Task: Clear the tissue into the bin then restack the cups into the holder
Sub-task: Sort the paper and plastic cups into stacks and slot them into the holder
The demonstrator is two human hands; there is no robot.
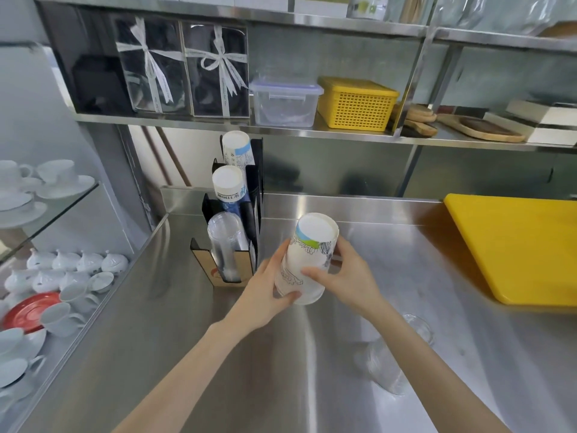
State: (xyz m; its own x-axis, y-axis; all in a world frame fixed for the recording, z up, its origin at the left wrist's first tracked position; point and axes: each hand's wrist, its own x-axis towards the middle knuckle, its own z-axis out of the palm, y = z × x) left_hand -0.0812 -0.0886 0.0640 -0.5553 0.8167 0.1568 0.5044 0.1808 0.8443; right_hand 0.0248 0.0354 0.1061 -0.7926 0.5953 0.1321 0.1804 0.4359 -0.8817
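- Both hands meet over the middle of the steel bench (312, 354), and between them is a stack of paper cups (307, 260), upside down, base tilted up and away.
- Left hand (265, 289) wraps the lower part of the stack near the rims, thumb curled under, its grip closed on the cups.
- Right hand (340, 276) clamps the other side, fingers round the back and thumb pressed on the printed wall, its grip closed on the same stack.
- The stack is held clear of the bench surface, just right of the cup holder (237, 232).
- That black holder stands at the back left corner of the bench, with three slots in a row running away from the camera.
- Front slot: clear plastic cups (224, 242). Middle slot: a paper stack with dark print (229, 185). Rear slot: another paper stack with blue print (237, 146).
- More clear cups (390, 357) lie on their side towards the bench's front right, partly behind the right forearm.
- A yellow cutting board (518, 245) sits at the right edge.
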